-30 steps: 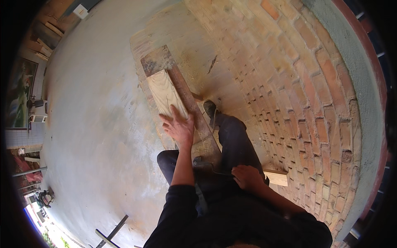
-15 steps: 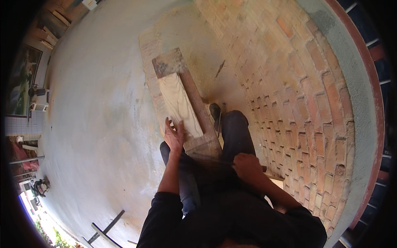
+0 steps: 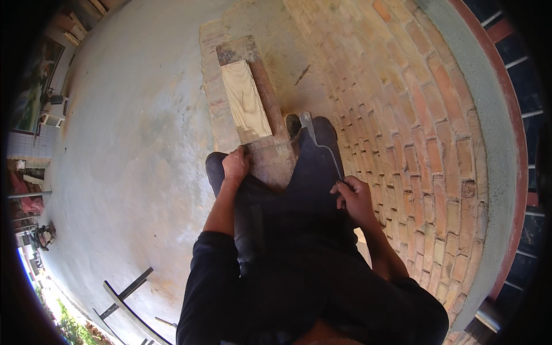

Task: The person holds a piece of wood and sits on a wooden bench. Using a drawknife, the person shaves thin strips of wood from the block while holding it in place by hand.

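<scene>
A pale board with bold wood grain (image 3: 248, 100) lies lengthwise on a long, worn wooden bench (image 3: 273, 164) that runs out from between my knees. At the bench's left edge, just below the near end of the board, my left hand (image 3: 234, 165) has its fingers curled in; whatever they grip is hidden. Over my right thigh, my right hand (image 3: 356, 198) is closed on a thin metal tool (image 3: 330, 150). Its cranked shank leads forward to a flat blade, which rests by or over my right knee. The handle is mostly covered by the hand.
A brick surface (image 3: 425, 149) rises along the right, bordered by a grey ledge. Smooth concrete floor (image 3: 138, 132) spreads to the left. A dark metal frame (image 3: 129, 287) stands at the lower left. A picture (image 3: 35, 83) and several household things line the far left.
My left hand has gone from spread fingers beside the board to curled fingers at the bench edge. My right hand has moved forward and right, bringing the tool into clear view. The whole view has shifted.
</scene>
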Tool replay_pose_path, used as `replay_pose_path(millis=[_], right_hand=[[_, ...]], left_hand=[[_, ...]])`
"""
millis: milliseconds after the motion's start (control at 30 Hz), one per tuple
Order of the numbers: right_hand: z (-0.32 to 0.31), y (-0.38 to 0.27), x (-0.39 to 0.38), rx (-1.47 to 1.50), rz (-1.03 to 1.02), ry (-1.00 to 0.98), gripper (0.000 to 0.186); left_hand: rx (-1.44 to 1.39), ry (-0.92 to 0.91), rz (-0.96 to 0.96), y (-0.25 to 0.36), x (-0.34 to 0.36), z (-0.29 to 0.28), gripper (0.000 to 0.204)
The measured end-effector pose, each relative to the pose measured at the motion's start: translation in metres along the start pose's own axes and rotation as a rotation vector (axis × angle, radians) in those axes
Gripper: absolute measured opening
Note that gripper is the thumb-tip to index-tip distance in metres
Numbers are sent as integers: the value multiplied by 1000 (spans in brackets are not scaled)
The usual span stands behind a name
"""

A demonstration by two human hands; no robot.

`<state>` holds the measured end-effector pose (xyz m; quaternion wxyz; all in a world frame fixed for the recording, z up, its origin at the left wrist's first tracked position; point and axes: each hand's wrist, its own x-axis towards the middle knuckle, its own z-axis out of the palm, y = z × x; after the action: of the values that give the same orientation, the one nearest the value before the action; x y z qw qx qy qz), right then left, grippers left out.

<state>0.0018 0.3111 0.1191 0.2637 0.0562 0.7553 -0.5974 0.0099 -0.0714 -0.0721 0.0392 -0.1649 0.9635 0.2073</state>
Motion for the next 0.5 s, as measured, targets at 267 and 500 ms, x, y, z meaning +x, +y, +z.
replay_pose_path(millis=[267, 500], right_hand=[[8, -1, -17, 247, 23, -14, 21], [10, -59, 8, 222, -239, 4, 20]], left_hand=[[178, 166, 39, -11, 18, -13, 21], [-92, 275, -132, -21, 25, -25, 16]])
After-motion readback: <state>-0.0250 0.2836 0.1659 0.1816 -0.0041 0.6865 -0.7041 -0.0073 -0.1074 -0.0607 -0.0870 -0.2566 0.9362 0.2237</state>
